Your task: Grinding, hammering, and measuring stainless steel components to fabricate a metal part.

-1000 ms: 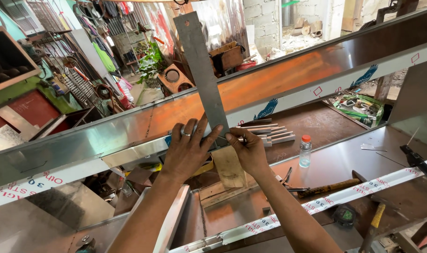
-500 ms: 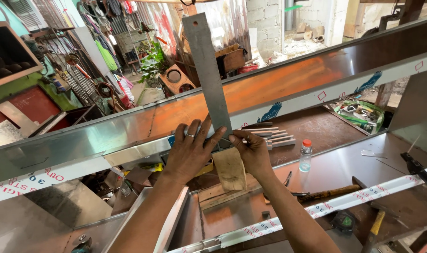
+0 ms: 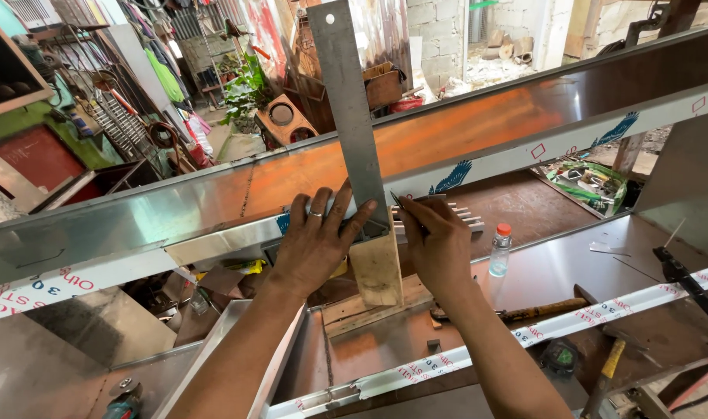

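Note:
A long shiny steel channel [image 3: 175, 209] runs across the view from lower left to upper right. A try square lies over it: its steel blade [image 3: 346, 109] points away from me and its wooden stock [image 3: 376, 268] hangs on my side. My left hand [image 3: 315, 240], with a ring on one finger, presses flat on the channel and the base of the blade. My right hand [image 3: 439, 244] pinches a thin dark scriber [image 3: 397, 203] with its tip right beside the blade's right edge.
A small plastic bottle with a red cap [image 3: 499, 250] stands on the metal bench [image 3: 571, 264] to the right. A wooden-handled hammer [image 3: 540, 309] lies near a second taped steel strip [image 3: 571, 322]. A blue drill [image 3: 123, 397] sits at bottom left. Cluttered shelves and a plant stand behind.
My hands and the square have stayed in place on the channel. My right hand has shifted slightly down along the blade's edge. The camera view has drifted a little.

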